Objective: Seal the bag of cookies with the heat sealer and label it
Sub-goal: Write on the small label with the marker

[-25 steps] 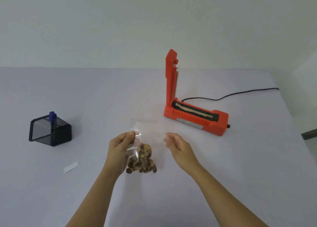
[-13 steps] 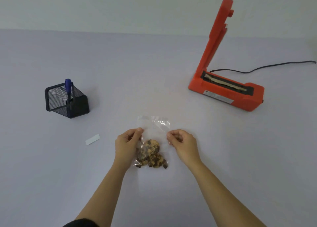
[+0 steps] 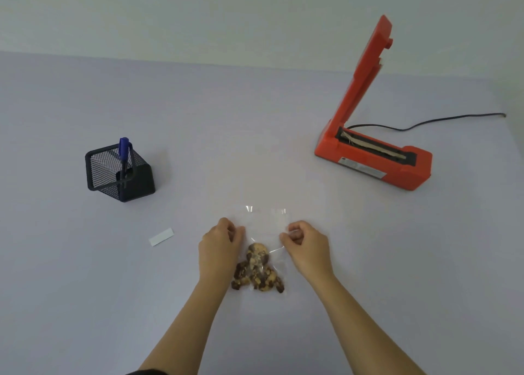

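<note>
Now both hands pinch the clear bag (image 3: 265,224) by its side edges — left hand (image 3: 219,245) and right hand (image 3: 307,242), fingers clamped on the plastic. Cookies (image 3: 258,272) sit low in it, above the surface (image 3: 255,136). Well apart at the right stands the orange sealer (image 3: 371,153), lid raised — a white label (image 3: 161,236) lies left.

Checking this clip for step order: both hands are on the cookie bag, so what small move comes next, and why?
Probably carry the bag right, toward the heat sealer. The left hand and right hand each pinch a side, the cookies sit low, leaving the top clear, and the sealer's arm stands raised over its bare sealing strip.
</note>
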Tool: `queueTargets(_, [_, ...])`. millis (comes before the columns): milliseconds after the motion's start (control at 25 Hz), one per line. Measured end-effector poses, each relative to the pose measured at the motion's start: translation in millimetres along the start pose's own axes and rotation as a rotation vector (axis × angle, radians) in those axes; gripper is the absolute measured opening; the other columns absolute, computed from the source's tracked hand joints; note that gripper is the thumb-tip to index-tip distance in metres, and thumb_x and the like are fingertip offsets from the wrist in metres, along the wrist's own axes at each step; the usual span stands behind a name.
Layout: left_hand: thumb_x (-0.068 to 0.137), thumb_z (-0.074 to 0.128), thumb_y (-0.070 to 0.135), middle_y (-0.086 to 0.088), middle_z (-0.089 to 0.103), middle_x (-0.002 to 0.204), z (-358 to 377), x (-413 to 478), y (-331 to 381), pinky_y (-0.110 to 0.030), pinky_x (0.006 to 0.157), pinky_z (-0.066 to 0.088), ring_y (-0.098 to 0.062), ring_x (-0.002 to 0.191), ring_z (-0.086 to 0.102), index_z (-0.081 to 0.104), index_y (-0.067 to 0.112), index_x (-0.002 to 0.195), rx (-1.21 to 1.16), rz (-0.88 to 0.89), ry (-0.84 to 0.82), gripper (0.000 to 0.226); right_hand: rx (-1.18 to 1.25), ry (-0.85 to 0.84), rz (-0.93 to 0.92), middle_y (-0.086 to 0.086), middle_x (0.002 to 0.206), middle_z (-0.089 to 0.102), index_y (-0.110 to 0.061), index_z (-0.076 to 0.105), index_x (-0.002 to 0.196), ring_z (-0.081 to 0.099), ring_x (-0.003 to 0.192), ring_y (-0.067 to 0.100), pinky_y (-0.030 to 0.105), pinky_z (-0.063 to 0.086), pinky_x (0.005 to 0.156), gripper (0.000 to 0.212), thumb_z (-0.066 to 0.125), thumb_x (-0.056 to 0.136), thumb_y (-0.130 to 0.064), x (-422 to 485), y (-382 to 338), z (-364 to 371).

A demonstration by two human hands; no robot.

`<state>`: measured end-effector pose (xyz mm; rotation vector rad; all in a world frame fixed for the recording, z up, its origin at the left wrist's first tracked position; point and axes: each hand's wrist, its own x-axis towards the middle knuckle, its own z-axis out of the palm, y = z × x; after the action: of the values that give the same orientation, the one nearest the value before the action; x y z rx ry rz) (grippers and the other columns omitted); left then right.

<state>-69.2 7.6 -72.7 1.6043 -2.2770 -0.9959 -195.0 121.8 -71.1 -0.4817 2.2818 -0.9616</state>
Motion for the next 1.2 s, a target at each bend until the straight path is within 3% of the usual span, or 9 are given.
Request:
queueTargets(240, [0.092,0.051,0.034,-0.01,0.062,0.07,7,-6,-3,-0.032,0.057,0.04,-0.028,0.06,0.056,0.048,0.008,0.091,0.124,0.036,0.036,0.027,-0.053,0.021,-0.027,-0.009,0.071,0.059,-0.016,0.062,0.096,0.057,0.064,0.004,0.011,0.043,0.062,0.017,0.069,0.081,-0.02,2,2,-1])
queueTargets(400, [0.094,0.045,0.04,-0.012,0.065,0.08,-11,-12,0,-0.033,0.064,0.043,-0.029,0.07,0.06,0.051,0.005,0.104,0.096,0.016,0.069,0.036,-0.094,0.01,-0.026,-0.004,0.079,0.062,-0.014,0.062,0.103,0.059,0.073,0.011,0.022,0.048,0.072,0.028,0.068,0.082,-0.031,0,-8,-13])
queueTargets(640, [0.094,0.047,0.02,-0.01,0.055,0.062,-111,12,-11,-0.029,0.061,0.031,-0.029,0.06,0.048,0.056,0.001,0.072,-0.081,-0.04,0.369,0.03,-0.067,0.072,-0.273,-0.002,0.085,0.065,-0.011,0.066,0.1,0.059,0.075,0.009,0.021,0.05,0.076,0.014,0.06,0.088,-0.017,14,-89,-12])
queueTargets(720, [0.094,0.045,0.02,-0.01,0.059,0.071,-150,30,-23,-0.028,0.064,0.029,-0.026,0.065,0.048,0.059,0.001,0.08,-0.101,-0.047,0.484,0.027,-0.047,0.032,-0.378,-0.001,0.087,0.067,-0.011,0.067,0.098,0.06,0.076,0.008,0.017,0.048,0.074,0.014,0.058,0.088,-0.013,19,-127,11])
queueTargets(800, [0.095,0.043,0.025,-0.012,0.065,0.093,-182,54,-39,-0.028,0.072,0.033,-0.026,0.08,0.053,0.06,0.002,0.099,-0.112,-0.086,0.549,0.029,-0.042,-0.025,-0.479,0.001,0.091,0.068,-0.011,0.068,0.099,0.061,0.078,0.009,0.017,0.049,0.076,0.015,0.056,0.089,-0.012,22,-168,44])
queueTargets(920, [0.097,0.037,0.032,-0.018,0.061,0.114,-206,94,-64,-0.038,0.089,0.039,-0.035,0.108,0.054,0.053,0.002,0.117,-0.076,-0.187,0.371,0.039,-0.07,-0.075,-0.624,0.005,0.1,0.068,-0.01,0.067,0.103,0.061,0.085,0.011,0.026,0.052,0.083,0.017,0.055,0.091,-0.015,28,-221,97])
queueTargets(1040, [0.098,0.031,0.027,-0.017,0.056,0.079,-207,118,-81,-0.035,0.069,0.034,-0.038,0.084,0.052,0.047,0.005,0.079,-0.059,-0.166,0.114,0.033,-0.163,-0.121,-0.678,0.009,0.118,0.061,-0.009,0.057,0.12,0.058,0.106,0.019,0.034,0.046,0.096,0.031,0.056,0.092,-0.023,35,-259,150])
queueTargets(1120, [0.098,0.031,0.024,-0.014,0.054,0.076,-203,121,-84,-0.032,0.066,0.031,-0.035,0.078,0.05,0.047,0.006,0.076,-0.005,-0.118,0.02,0.033,-0.267,-0.16,-0.624,0.011,0.129,0.056,-0.009,0.05,0.129,0.052,0.118,0.025,0.034,0.039,0.1,0.042,0.057,0.092,-0.026,44,-266,171])
queueTargets(1200, [0.099,0.032,0.021,-0.017,0.06,0.081,-196,119,-87,-0.033,0.066,0.033,-0.035,0.079,0.053,0.055,0.003,0.082,0.02,-0.095,0.009,0.034,-0.306,-0.157,-0.585,0.01,0.126,0.06,-0.01,0.056,0.125,0.054,0.117,0.026,0.031,0.039,0.098,0.036,0.059,0.091,-0.022,50,-265,179])
